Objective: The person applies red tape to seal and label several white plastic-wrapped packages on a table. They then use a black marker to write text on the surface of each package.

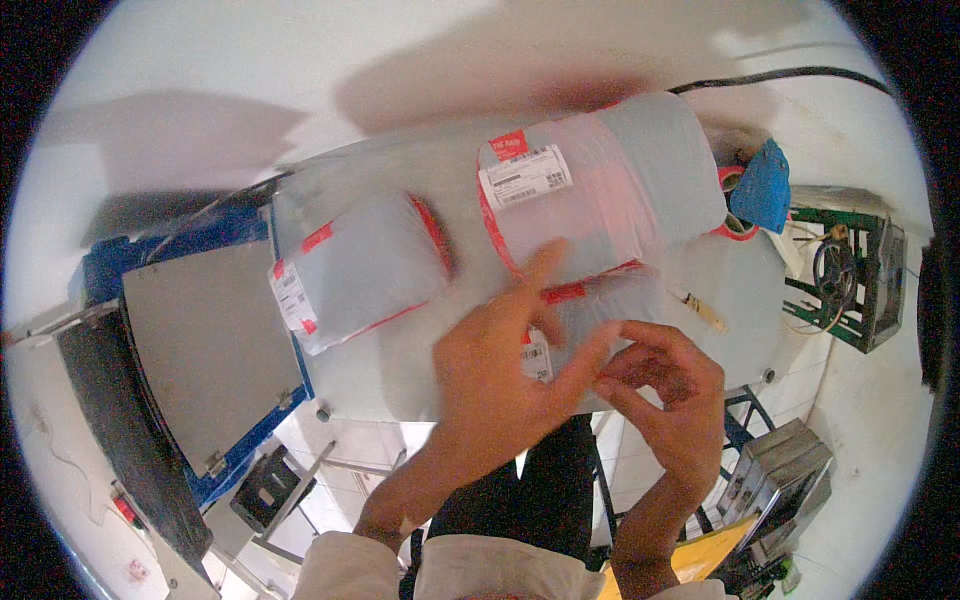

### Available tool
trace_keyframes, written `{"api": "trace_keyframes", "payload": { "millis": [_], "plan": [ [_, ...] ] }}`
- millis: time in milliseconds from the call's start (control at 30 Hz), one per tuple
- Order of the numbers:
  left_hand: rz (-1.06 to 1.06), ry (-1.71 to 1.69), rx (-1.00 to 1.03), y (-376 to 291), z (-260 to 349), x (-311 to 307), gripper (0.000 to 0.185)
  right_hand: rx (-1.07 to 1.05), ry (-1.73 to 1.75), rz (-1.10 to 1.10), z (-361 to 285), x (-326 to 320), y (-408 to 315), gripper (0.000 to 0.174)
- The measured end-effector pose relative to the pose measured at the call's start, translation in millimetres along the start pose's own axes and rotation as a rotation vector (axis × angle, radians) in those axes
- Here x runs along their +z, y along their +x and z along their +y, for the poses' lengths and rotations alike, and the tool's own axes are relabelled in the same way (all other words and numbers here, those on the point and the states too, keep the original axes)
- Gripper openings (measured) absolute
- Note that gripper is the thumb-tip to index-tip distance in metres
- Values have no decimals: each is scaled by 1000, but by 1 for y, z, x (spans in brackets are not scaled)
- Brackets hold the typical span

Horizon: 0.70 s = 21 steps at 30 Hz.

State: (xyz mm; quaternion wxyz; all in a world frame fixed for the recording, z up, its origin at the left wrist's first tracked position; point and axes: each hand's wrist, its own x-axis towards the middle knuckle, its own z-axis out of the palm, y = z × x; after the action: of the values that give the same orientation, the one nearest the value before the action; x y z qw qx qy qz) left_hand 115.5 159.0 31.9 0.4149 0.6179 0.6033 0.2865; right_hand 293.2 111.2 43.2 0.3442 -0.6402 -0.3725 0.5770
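Over the near part of a pale table, my left hand (499, 360) hovers with fingers spread, and nothing is seen in it. Its thumb tip meets or nearly meets the curled fingertips of my right hand (671, 386). Whether a small thing is pinched there, I cannot tell. Beneath the hands lies a plastic-wrapped parcel (619, 300), partly covered by them. Farther back rests a larger parcel (555, 225) with red tape and a printed label (529, 180). Another wrapped parcel (375, 270) lies left, its label (290, 296) at one end.
A small cutter (705, 311) lies right of my hands. Behind it are red tape rolls (739, 227) and a blue object (763, 187). A green-framed machine with a wheel (834, 266) stands right. A blue-edged grey panel (214, 345) adjoins the table's left side.
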Motion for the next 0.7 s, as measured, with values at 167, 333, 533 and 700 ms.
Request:
{"api": "trace_keyframes", "payload": {
  "millis": [167, 333, 533, 700],
  "plan": [
    [285, -183, 14, 32, -28, -26, 57, -10, 80, 160, 20, -29, -12, 49],
    [316, -204, 58, 53, -35, -13, 53, 15, 58, 185, 27, -28, -16, 49],
    [202, -639, -113, 50, -26, -4, 49, -8, 293, 132, 21, -10, -11, 48],
    [74, -717, -214, 45, -19, -7, 44, 13, 238, 135, 29, -3, -7, 45]
  ]
}}
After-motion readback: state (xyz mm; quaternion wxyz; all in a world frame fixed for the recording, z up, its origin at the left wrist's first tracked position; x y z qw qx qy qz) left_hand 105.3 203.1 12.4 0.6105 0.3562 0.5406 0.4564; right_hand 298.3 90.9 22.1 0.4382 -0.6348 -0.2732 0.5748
